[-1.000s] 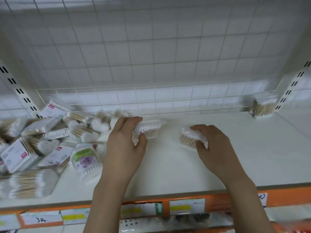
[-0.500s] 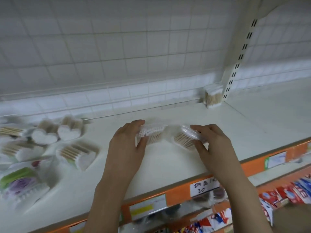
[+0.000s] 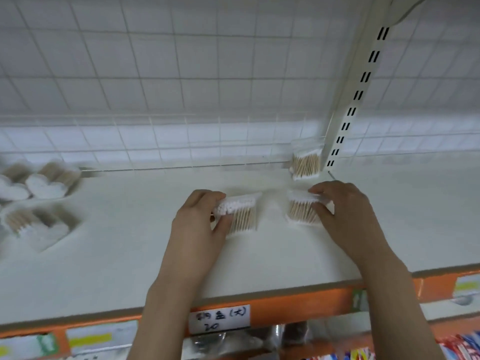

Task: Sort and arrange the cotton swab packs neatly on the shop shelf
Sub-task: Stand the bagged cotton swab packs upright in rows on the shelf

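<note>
Each hand grips a clear pack of wooden-stick cotton swabs over the white shelf. My left hand pinches the left pack by its left side, thumb in front and fingers on top. The right pack is held from its right side by my right hand. Both packs stand upright, a small gap between them. A third pack of the same kind stands upright at the back, against the slotted upright post.
Heart-shaped swab packs lie blurred in a loose heap at the far left. A white wire grid backs the shelf. An orange price rail with a handwritten label runs along the front edge; coloured goods sit below.
Both hands have carried their packs rightward and further back along the shelf, toward the pack by the post. The packs now stand upright, and the heap has slid to the left edge of view.
</note>
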Demonstrator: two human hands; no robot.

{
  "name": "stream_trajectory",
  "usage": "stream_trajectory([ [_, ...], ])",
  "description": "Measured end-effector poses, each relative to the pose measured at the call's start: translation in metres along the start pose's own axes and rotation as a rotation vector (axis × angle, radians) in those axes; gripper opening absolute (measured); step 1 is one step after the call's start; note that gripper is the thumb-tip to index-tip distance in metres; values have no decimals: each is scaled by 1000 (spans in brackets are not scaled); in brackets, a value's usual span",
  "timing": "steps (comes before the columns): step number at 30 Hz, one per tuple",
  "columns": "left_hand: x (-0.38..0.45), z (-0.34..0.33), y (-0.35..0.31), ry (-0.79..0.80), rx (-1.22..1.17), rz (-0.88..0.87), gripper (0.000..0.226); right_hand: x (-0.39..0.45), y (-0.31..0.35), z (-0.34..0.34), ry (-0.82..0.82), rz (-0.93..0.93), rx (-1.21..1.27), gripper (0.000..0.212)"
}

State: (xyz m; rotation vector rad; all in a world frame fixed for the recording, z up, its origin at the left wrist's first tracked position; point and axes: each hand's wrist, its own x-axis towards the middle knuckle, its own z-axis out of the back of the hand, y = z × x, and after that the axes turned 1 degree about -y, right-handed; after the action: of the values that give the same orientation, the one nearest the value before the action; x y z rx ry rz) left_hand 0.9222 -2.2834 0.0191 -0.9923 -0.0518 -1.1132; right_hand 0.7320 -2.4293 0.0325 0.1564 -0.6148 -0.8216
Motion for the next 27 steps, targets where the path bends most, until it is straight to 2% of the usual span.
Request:
stream_trajectory([
  [6, 0, -35, -29, -46, 31, 31, 29, 37, -51, 11, 42, 54, 28, 24],
  [16, 12, -59, -52, -104, 94, 71, 29, 99, -84, -2, 70, 262, -64, 25],
  [24, 19, -79, -64, -80, 136, 77, 34, 123, -100, -17, 102, 248, -26, 29],
  [27, 22, -89, -69, -65, 148, 60, 38, 125, -101, -19, 88, 213, -3, 24],
])
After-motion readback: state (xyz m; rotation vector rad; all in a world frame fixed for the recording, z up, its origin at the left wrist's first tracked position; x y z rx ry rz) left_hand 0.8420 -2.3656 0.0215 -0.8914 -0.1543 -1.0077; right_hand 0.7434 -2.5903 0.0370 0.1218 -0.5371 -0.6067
